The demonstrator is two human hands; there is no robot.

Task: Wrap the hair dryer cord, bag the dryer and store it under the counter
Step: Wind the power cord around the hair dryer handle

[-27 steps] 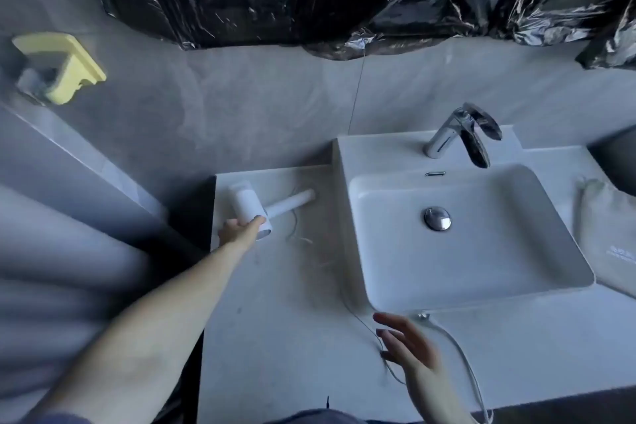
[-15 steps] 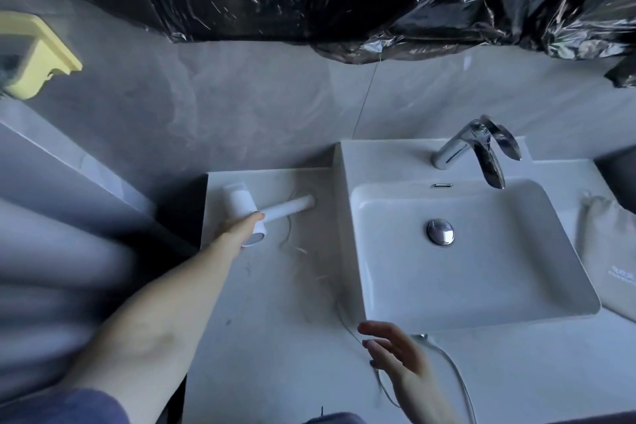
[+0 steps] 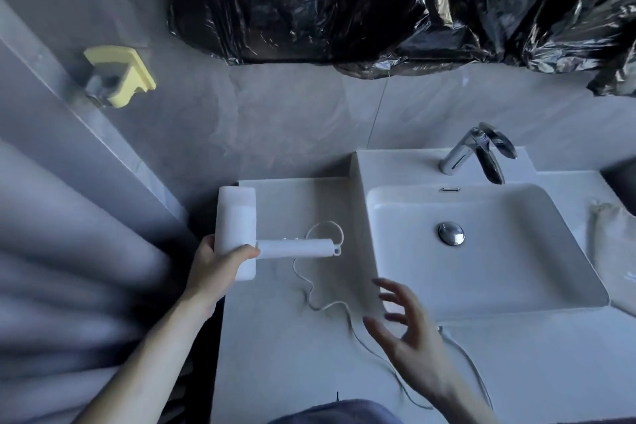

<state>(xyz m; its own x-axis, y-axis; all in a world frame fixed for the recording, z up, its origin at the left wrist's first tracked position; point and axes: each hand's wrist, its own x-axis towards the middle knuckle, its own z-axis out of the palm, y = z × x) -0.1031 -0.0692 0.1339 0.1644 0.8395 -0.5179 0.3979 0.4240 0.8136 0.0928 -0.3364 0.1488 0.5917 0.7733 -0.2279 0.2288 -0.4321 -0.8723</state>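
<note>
Bathroom, likely home or hotel: white rectangular sink [image 3: 488, 251] set into pale counter [image 3: 292, 354], chrome lever faucet [image 3: 475, 155] at back, chrome pop-up drain plug [image 3: 451, 233] in basin; grey tiled wall [image 3: 275, 120] behind; yellow wall-mounted holder [image 3: 120, 76] at left; white hair dryer [image 3: 237, 227] over counter; crinkled black plastic sheet [image 3: 378, 0] covering area above sink

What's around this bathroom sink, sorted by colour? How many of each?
White: 2, hair dryer and its cord
Chrome: 2, faucet and drain plug
Beige: 1, cloth bag
Yellow: 1, wall holder
Total: 6
</note>
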